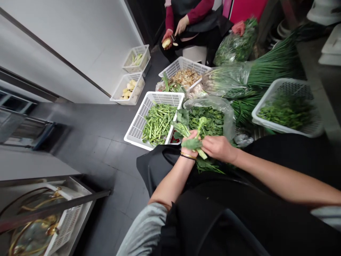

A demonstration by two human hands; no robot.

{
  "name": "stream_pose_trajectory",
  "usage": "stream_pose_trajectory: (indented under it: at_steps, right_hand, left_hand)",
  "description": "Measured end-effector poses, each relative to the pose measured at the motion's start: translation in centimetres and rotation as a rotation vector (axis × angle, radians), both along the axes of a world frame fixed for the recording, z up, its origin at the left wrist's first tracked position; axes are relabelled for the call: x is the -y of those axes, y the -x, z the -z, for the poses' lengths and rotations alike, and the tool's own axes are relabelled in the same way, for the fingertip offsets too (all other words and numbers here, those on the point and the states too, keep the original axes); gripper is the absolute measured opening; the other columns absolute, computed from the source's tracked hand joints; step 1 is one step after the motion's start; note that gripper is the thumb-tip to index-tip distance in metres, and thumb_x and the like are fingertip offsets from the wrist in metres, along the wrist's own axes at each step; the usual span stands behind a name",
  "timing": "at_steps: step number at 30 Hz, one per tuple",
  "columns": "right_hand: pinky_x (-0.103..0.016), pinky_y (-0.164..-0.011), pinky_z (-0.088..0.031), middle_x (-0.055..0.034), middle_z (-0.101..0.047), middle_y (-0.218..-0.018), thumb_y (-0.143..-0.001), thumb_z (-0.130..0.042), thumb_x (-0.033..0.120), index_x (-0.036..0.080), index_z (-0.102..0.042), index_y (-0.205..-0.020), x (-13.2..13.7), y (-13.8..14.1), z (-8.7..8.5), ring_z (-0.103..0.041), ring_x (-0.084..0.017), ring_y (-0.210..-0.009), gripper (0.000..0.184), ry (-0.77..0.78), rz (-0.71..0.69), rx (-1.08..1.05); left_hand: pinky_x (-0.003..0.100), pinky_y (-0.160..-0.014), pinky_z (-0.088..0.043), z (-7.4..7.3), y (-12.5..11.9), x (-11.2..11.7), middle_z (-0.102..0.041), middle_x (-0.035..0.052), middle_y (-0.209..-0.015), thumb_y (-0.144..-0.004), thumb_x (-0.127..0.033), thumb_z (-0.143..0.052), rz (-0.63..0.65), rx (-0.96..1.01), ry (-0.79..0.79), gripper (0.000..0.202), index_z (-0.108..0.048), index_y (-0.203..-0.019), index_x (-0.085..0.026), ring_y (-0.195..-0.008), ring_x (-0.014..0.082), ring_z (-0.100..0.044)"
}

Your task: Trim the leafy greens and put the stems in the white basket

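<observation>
- Left hand [187, 149]: grip clamped on a leafy stalk [200, 127], above the near edge of the plastic bag [229, 113].
- Right hand [218, 148]: thumb and fingers together, pinching the same stalk from the right.
- Bag holds leafy greens [206, 115].
- Left: white basket [136, 119] of green stems [158, 124].
- Right: white tub [282, 128] of herbs [286, 112].
- Far: co-worker's hand [167, 34] with a pale vegetable [166, 43].

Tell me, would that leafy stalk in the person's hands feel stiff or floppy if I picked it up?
The pale stem is probably fairly stiff: its thick end juts out straight. The broad leaf is likely floppier, looking thin where it lies across the left hand. The whole thing should be light, being slim beside the right hand.
</observation>
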State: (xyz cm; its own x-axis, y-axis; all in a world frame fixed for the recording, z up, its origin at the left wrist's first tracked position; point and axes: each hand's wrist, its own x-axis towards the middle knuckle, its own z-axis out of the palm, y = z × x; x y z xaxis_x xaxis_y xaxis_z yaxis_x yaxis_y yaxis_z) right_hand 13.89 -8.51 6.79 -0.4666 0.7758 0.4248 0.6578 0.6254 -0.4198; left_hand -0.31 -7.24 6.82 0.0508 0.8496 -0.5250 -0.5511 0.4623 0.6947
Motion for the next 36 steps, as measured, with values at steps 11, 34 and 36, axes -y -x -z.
stream_pose_trajectory:
  at_steps: [11,34,36]
  right_hand:
    - [-0.028,-0.045,-0.037,-0.0024,-0.06,-0.055,-0.073,-0.057,0.062,0.021,-0.06,-0.073,-3.4,-4.7,0.0,-0.052,-0.014,-0.046,0.041,0.931,0.037,-0.391]
    - [-0.03,-0.048,-0.036,-0.0044,-0.056,-0.049,-0.066,-0.068,0.048,0.023,-0.061,-0.057,-0.1,-6.1,6.7,-0.052,-0.018,-0.045,0.028,0.559,-0.014,0.308]
    - [-0.029,-0.053,-0.04,-0.0046,-0.064,-0.065,-0.075,-0.059,0.051,0.022,-0.068,-0.082,-1.5,-4.5,4.9,-0.056,-0.017,-0.054,0.031,0.6,0.019,0.097]
  left_hand:
    - [0.019,-0.041,-0.03,-0.1,0.3,0.2,-0.058,-0.0002,-0.055,-0.059,-0.039,-0.077,0.113,-0.005,-0.21,0.038,-0.059,-0.082,-0.015,-0.043,0.0065,-0.046]
    - [0.014,-0.036,-0.029,-2.5,11.3,-11.4,-0.053,-0.0031,-0.052,-0.072,-0.018,-0.067,-0.193,-0.355,0.037,0.016,-0.055,-0.081,-0.012,-0.038,0.0045,-0.044]
    - [0.015,-0.034,-0.025,-2.0,8.9,-8.7,-0.053,-0.0032,-0.049,-0.065,-0.016,-0.069,0.097,-0.285,-0.028,0.019,-0.058,-0.079,-0.012,-0.035,0.0034,-0.039]
